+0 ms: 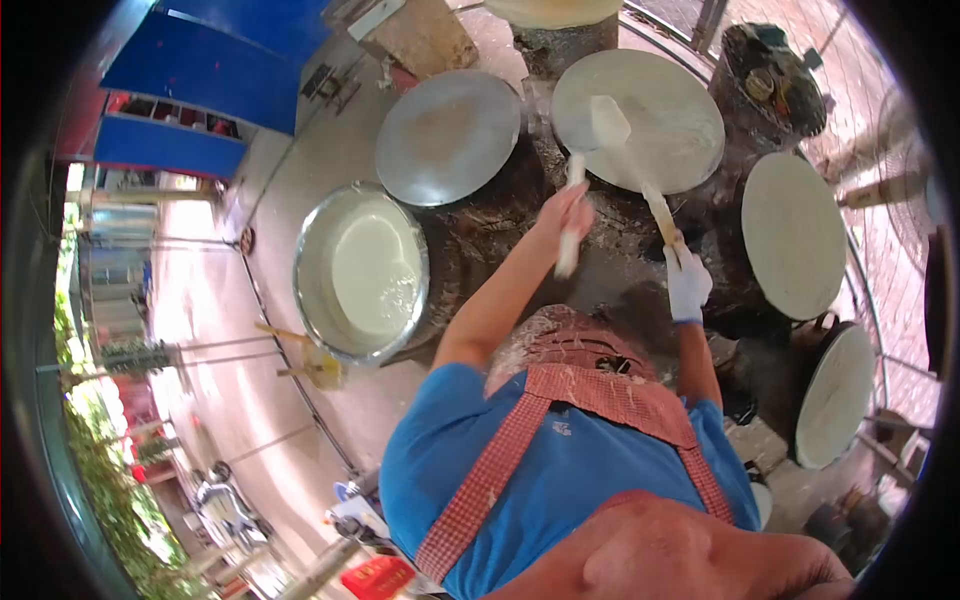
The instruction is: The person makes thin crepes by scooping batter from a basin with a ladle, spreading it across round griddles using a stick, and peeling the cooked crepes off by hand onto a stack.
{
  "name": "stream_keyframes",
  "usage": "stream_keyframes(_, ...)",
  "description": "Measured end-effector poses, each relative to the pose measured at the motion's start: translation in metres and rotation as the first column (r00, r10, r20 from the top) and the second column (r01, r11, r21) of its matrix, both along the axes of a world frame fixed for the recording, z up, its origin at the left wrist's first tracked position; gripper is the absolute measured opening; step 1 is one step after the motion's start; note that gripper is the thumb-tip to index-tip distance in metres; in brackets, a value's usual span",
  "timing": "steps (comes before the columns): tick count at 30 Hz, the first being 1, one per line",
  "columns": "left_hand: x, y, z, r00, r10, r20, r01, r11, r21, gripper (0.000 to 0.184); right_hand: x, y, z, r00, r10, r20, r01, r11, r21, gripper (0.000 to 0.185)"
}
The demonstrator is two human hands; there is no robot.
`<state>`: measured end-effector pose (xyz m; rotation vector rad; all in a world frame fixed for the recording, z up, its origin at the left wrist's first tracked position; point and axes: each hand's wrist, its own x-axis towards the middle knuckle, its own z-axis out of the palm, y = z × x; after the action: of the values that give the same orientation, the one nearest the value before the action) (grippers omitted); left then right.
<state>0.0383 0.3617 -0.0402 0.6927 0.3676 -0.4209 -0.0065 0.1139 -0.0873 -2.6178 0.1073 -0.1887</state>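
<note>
My left hand (568, 215), bare, grips a short pale stick (567, 258) in front of the middle round griddle (690, 140). The stick is smeared by motion, and I cannot make out its exact kind. My right hand (688, 285), in a white glove, is closed on the handle of a long spatula (655, 208). Its pale blade reaches over the middle griddle, whose surface carries a whitish layer. To the left of my left hand stands a large metal basin (303, 290) of white liquid batter (375, 265).
A grey round griddle (450, 135) lies left of the middle one. Two whitish griddles (793, 237) line the right side. A dark drum (770, 85) with things in it stands at the back right. By the basin is a yellowish container (325, 368). Blue panels (200, 65) are at upper left.
</note>
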Motion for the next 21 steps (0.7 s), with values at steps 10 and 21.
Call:
stream_keyframes(10,-0.155,0.113,0.024,0.931,0.04,-0.363,-0.336,0.483,-0.809,0.016,-0.014,0.088,0.017,0.919,0.387,0.072,-0.376,0.807,0.455,0.038)
stream_keyframes(21,-0.338,0.313,-0.042,0.706,0.628,-0.328,-0.492,0.767,0.412,0.025,0.0,0.357,0.026,0.458,0.796,-0.395,-0.867,0.499,0.0,0.04)
